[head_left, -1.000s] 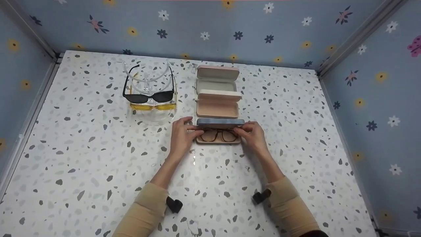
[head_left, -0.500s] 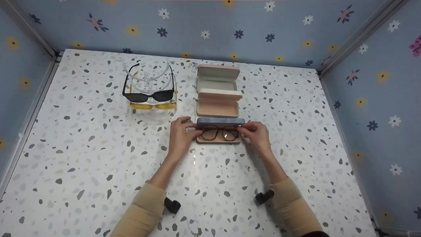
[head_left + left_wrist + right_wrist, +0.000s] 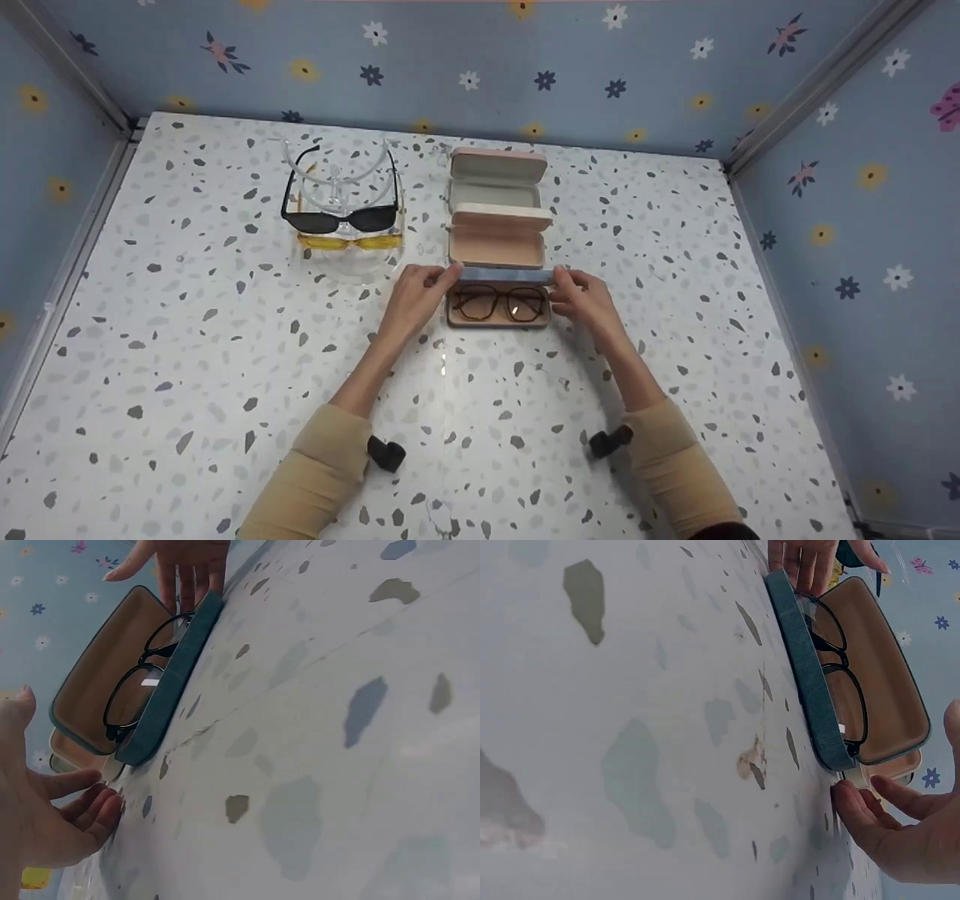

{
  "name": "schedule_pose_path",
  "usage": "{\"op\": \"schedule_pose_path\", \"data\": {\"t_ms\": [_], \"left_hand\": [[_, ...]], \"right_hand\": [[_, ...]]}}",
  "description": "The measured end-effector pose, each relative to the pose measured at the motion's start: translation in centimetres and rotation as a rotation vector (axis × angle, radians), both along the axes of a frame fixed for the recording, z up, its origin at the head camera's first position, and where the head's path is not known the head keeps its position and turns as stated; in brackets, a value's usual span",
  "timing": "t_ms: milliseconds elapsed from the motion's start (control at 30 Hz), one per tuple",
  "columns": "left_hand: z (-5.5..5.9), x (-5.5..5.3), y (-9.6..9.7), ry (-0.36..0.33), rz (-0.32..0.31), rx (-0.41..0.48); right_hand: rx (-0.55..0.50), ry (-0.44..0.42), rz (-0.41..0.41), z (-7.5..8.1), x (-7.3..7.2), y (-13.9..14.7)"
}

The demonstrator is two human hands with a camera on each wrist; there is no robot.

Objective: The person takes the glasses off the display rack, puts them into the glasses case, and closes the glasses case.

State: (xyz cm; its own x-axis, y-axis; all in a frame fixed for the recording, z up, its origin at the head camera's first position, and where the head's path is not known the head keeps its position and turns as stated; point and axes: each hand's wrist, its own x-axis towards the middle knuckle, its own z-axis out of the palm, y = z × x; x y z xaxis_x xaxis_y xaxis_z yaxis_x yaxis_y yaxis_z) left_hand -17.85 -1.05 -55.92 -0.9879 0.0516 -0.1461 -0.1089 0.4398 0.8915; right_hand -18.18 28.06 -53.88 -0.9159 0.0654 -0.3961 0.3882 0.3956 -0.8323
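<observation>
Black-framed eyeglasses [image 3: 477,302] lie in the open blue-green glasses case [image 3: 169,694], whose tan-lined lid [image 3: 877,667] stands raised behind them. At the case's left end is my left hand [image 3: 415,296], its thumb lifted and its fingers loosely bent beside the case. On the opposite end, my right hand [image 3: 592,307] has its thumb up and its fingers by the case's side. In the head view both thumbs overlap the lid's ends, while the wrist views show them spread apart from it. Nothing is held in either hand.
Behind the blue case stand an open cream case with peach lining [image 3: 496,247] and an open pink case with grey lining [image 3: 495,196]. Back left, a clear display stand [image 3: 352,264] bears black sunglasses [image 3: 371,219] and yellow-lensed glasses [image 3: 379,242]. Flowered walls [image 3: 480,52] border the speckled table [image 3: 480,420].
Both hands have let go of the eyeglasses' ends, leaving them in the case. The thumbs have moved back toward the ends of the lid.
</observation>
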Motion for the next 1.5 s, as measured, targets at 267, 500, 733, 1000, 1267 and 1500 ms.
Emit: {"op": "schedule_pose_path", "data": {"t_ms": [267, 500, 733, 1000, 1267, 1500], "left_hand": [[0.9, -1.3, 0.2, -0.025, -0.078, -0.028], [1.0, -1.8, 0.4, -0.096, -0.087, -0.013], [1.1, -1.9, 0.2, -0.087, -0.109, 0.027], [1.1, -2.2, -0.4, -0.189, -0.190, 0.008], [0.5, -1.8, -0.7, -0.200, -0.186, 0.054], [0.1, -1.4, -1.0, -0.165, -0.215, 0.011]], "right_hand": [[0.092, -0.071, 0.058, 0.8, -0.8, -0.5], [0.135, -0.055, 0.090, 0.7, -1.0, -0.6], [0.137, -0.093, 0.109, 0.8, -1.2, -0.5], [0.103, -0.110, 0.184, 0.4, -1.6, 0.3], [0.044, -0.056, 0.224, 0.0, -1.5, 0.6], [0.050, -0.014, 0.259, -0.4, -1.3, 0.9]]}}
